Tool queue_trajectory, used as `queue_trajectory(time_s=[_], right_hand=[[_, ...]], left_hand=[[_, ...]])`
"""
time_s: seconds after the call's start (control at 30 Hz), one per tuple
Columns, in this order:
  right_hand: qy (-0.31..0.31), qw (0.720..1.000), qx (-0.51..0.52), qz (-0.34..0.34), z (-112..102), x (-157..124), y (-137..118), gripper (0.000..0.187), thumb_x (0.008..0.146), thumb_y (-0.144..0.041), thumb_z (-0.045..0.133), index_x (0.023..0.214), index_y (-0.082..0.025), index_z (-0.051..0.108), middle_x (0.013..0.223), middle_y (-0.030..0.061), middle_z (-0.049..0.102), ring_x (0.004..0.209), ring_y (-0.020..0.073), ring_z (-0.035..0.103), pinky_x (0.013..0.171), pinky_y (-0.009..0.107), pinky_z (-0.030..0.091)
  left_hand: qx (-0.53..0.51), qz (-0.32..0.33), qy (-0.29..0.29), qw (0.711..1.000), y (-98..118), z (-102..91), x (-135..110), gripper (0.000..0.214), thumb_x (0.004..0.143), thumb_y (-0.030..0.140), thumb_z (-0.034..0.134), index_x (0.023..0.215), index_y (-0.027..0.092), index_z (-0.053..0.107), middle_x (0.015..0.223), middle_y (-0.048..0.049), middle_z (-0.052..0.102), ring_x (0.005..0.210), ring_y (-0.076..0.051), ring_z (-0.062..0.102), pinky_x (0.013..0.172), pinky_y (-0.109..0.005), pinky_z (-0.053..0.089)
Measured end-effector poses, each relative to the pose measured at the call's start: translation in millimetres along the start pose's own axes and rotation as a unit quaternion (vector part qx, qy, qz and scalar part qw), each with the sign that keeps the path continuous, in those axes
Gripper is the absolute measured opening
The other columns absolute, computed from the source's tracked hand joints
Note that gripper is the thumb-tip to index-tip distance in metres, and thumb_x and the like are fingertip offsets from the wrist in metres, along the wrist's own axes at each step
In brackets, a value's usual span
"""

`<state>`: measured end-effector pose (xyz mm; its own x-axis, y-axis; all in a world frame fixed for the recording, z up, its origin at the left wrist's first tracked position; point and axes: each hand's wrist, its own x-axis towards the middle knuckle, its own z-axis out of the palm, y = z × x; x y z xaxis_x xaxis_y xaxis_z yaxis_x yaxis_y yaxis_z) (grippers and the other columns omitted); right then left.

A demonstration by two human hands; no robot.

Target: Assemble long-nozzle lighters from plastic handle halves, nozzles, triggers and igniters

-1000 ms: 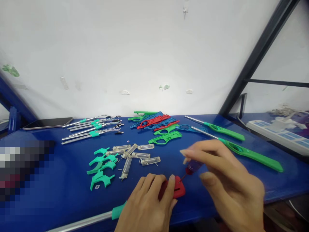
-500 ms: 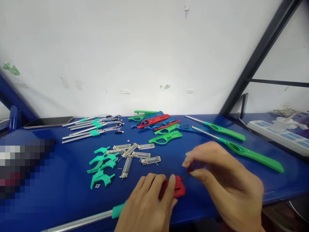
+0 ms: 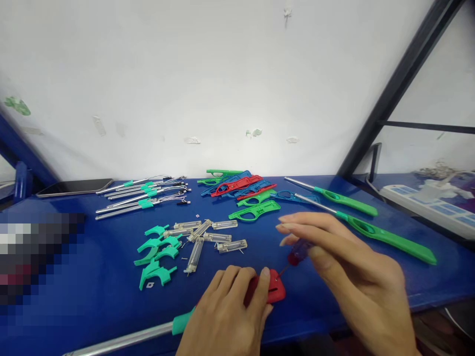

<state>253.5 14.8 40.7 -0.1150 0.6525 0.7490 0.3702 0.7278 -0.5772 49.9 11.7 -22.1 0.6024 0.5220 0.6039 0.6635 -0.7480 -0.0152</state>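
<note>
Blue table (image 3: 111, 262): teal clips (image 3: 153, 271), clear tubes (image 3: 195, 254) beyond left hand (image 3: 226, 311).

A workshop: on the bench (image 3: 107, 277), clear tubes (image 3: 195, 254) and loose shells (image 3: 269, 212) lie beyond the left fingers (image 3: 239, 283), wired rods (image 3: 120, 212) farther left, a screwdriver (image 3: 298, 251) at the right fingers (image 3: 328, 238).

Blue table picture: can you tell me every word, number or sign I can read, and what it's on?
None can be read.
Red handle: no readable letters.
Screwdriver: no readable letters.
Power strip: too small to tell.
Patch on the left: blurred into squares, unreadable.
</note>
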Motion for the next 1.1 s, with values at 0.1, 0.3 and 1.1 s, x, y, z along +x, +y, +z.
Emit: queue_trajectory(time_s=[0.1, 0.3, 1.1], right_hand=[[-0.006, 0.999, 0.031, -0.001, 0.6, 0.0, 0.4, 0.037, 0.106, -0.013, 0.065, 0.129, -0.039, 0.078, 0.102, -0.0033, 0.074, 0.089, 0.0106, 0.070, 0.075, 0.019, 0.059], [-0.001, 1.000, -0.009, -0.006, 2.2, -1.3, -0.5, 0.037, 0.109, -0.018, 0.062, 0.136, -0.038, 0.076, 0.106, -0.0004, 0.067, 0.092, 0.0118, 0.069, 0.079, 0.022, 0.060], [0.027, 1.000, 0.006, -0.002, -0.6, -0.7, 0.2, 0.033, 0.103, -0.015, 0.072, 0.125, -0.038, 0.080, 0.095, -0.0023, 0.074, 0.084, 0.0147, 0.069, 0.072, 0.025, 0.060]], left_hand=[[-0.002, -0.002, -0.007, 1.000, 1.0, -0.2, -0.1, 0.027, 0.109, 0.019, 0.053, 0.131, 0.013, 0.066, 0.102, -0.0086, 0.076, 0.083, -0.028, 0.075, 0.069, -0.043, 0.068], [-0.004, -0.003, -0.011, 1.000, 1.7, 0.3, 1.8, 0.030, 0.105, 0.019, 0.060, 0.134, 0.012, 0.065, 0.103, -0.0085, 0.075, 0.083, -0.028, 0.074, 0.069, -0.043, 0.068], [0.001, -0.001, -0.011, 1.000, 3.0, -0.5, -0.3, 0.028, 0.107, 0.018, 0.055, 0.132, 0.013, 0.066, 0.102, -0.0084, 0.075, 0.083, -0.028, 0.074, 0.070, -0.043, 0.068]])
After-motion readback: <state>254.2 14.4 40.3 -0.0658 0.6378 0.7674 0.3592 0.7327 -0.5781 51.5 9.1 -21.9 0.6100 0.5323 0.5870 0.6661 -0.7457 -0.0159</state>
